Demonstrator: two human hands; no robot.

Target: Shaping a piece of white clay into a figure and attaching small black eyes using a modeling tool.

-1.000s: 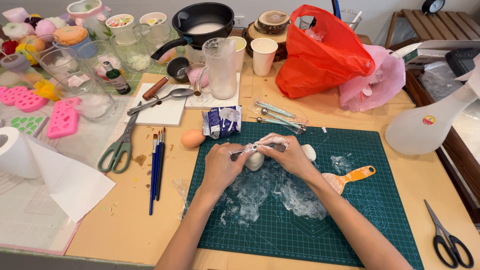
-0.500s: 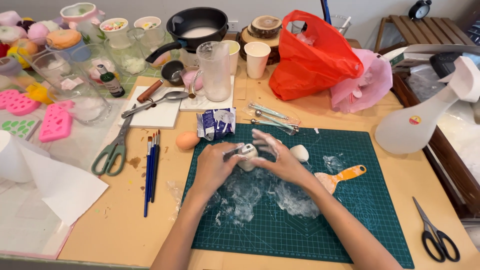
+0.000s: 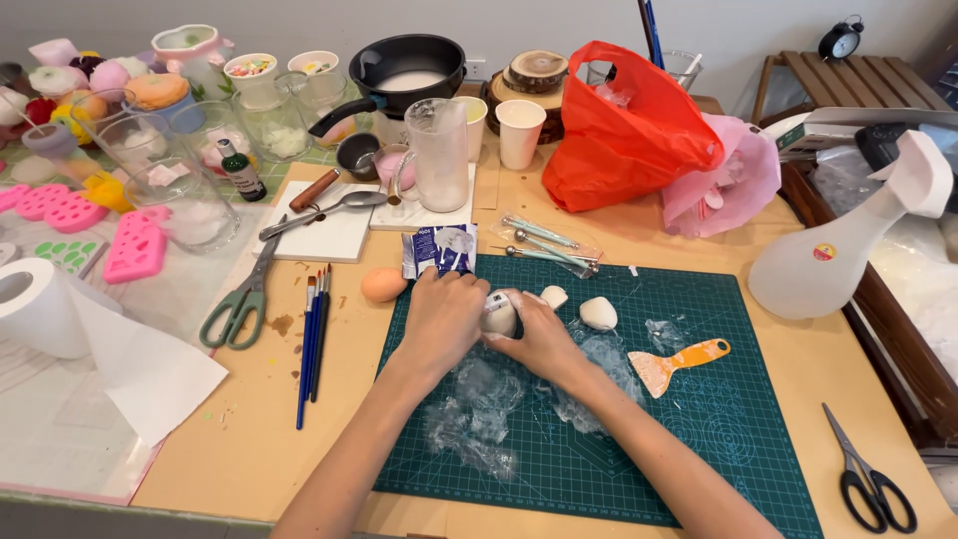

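both hands, left hand (image 3: 444, 314) and right hand (image 3: 539, 334), fingers clamped on the white lump (image 3: 499, 314), pinning it steady over the green cutting mat (image 3: 738, 439).

Bare forearms, no sleeves, rings.

Single head-worn cam, looking steeply down & fwd over a cluttered craft table (image 3: 249, 449). Close range: green cutting mat (image 3: 699, 449) fills lower centre, forearms enter from bottom edge; wall at top. No 2nd view, so nothing shared.
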